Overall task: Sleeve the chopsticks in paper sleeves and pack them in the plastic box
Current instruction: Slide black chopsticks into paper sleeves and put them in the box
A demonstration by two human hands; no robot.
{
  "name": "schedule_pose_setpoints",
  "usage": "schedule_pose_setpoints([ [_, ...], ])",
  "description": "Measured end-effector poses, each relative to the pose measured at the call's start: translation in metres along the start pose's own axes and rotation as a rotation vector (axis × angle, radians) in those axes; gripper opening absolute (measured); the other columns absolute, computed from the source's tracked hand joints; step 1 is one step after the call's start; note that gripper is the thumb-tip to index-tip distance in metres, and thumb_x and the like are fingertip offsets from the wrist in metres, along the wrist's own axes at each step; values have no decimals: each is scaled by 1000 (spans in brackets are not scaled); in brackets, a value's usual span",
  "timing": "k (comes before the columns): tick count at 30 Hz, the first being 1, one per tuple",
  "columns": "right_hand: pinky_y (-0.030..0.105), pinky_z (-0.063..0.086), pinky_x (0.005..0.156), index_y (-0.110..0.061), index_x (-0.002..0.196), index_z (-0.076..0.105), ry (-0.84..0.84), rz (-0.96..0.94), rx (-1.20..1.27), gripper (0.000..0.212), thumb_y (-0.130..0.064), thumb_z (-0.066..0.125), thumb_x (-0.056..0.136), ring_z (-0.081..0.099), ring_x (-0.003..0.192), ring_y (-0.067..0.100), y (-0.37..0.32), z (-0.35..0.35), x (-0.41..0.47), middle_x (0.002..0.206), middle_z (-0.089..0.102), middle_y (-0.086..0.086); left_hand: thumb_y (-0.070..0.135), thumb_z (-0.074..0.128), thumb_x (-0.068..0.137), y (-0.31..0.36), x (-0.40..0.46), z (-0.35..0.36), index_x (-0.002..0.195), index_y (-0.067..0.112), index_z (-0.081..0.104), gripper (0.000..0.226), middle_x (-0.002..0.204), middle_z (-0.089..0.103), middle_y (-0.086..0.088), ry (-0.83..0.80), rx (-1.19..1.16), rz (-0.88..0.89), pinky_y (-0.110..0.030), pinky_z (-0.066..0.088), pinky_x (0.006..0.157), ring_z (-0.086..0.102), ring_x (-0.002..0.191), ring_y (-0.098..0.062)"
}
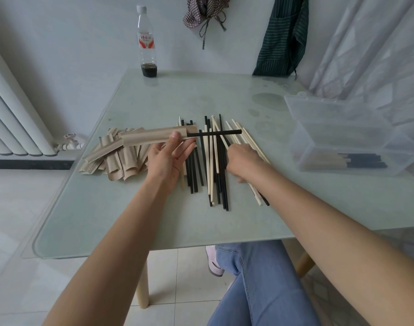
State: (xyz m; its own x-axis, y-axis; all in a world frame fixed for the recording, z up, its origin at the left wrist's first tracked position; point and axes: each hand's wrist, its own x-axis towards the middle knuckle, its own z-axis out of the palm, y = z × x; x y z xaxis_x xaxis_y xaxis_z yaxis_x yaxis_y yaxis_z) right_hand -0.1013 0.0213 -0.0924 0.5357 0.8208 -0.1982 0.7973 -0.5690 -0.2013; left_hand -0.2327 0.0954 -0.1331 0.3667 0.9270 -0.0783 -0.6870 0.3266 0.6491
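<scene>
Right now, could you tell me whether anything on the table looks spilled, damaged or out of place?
Nothing looks damaged. The glass table shows dried, patchy water marks near the plastic box, which look like an old spill. The loose chopsticks lie crisscrossed and the paper sleeves are heaped, but that suits the job.

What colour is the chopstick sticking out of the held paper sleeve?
Black chopstick, seen in the head view.

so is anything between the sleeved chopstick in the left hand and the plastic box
Nothing upright blocks it. The left hand holds the sleeved chopstick above the loose chopsticks; the right hand sits low between it and the open plastic box.
</scene>
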Motion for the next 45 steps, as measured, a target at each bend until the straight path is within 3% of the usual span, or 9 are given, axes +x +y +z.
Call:
schedule_pose_setpoints([
  [2,20,46,46,-4,85,52,-2,21,82,10,5,50,90,60,70,28,3,-6,3,83,50,11,7,54,93,0,0,-1,113,1,40,25,95,61,-17,0,0,-4,-29,60,70,72,77,-23],
  [5,33,56,70,-3,92,55,50,25,203,5,2,53,90,67,85,31,11,-7,7,102,62,17,7,55,93,0,0,-1,115,1,39,27,99,59,-20,3,-8,-13,-30,60,71,72,79,-24],
  [9,31,58,50,4,101,56,44,160,525,14,4,44,93,68,56,26,18,-10,5,76,67,19,7,54,93,1,0,-1,106,2,43,18,106,56,-24,1,-5,-14,-30,60,71,72,79,-25],
  [14,30,56,59,1,93,58,126,95,490,20,-10,41,96,64,60,19,28,-24,3,72,73,4,5,53,94,1,0,-1,109,-1,44,19,103,56,-24,18,-18,4,-26,59,67,72,77,-24],
  [17,21,43,50,-5,85,54,157,9,866,21,-14,41,99,51,49,10,30,-26,-5,79,73,11,5,54,93,0,1,-3,117,-3,42,27,110,55,-26,43,-13,9,-25,59,66,72,80,-24],
  [21,22,56,58,-4,81,46,170,-34,1486,22,-8,38,101,62,57,18,22,-24,-11,77,66,18,6,54,93,0,1,-4,122,-6,43,33,115,55,-27,44,14,1,-28,60,72,72,81,-24],
  [26,27,60,66,-5,85,44,224,-73,1844,16,0,38,99,67,65,23,9,-26,-8,77,59,19,8,56,92,0,-1,-2,133,-13,34,51,127,52,-33,64,32,-25,-35,58,81,71,87,-26],
  [36,23,59,61,-2,87,49,226,-63,1821,12,-2,43,97,69,63,20,-4,-20,-8,79,62,18,7,54,93,1,-3,0,133,-13,34,49,117,57,-30,40,31,-35,-33,58,79,72,82,-24],
  [45,13,26,36,-16,80,63,261,81,1434,8,-14,69,84,44,48,6,10,-24,-10,76,60,-4,7,55,93,1,-2,-2,130,-9,35,45,118,55,-29,51,-9,-17,-29,59,74,72,86,-26],
])
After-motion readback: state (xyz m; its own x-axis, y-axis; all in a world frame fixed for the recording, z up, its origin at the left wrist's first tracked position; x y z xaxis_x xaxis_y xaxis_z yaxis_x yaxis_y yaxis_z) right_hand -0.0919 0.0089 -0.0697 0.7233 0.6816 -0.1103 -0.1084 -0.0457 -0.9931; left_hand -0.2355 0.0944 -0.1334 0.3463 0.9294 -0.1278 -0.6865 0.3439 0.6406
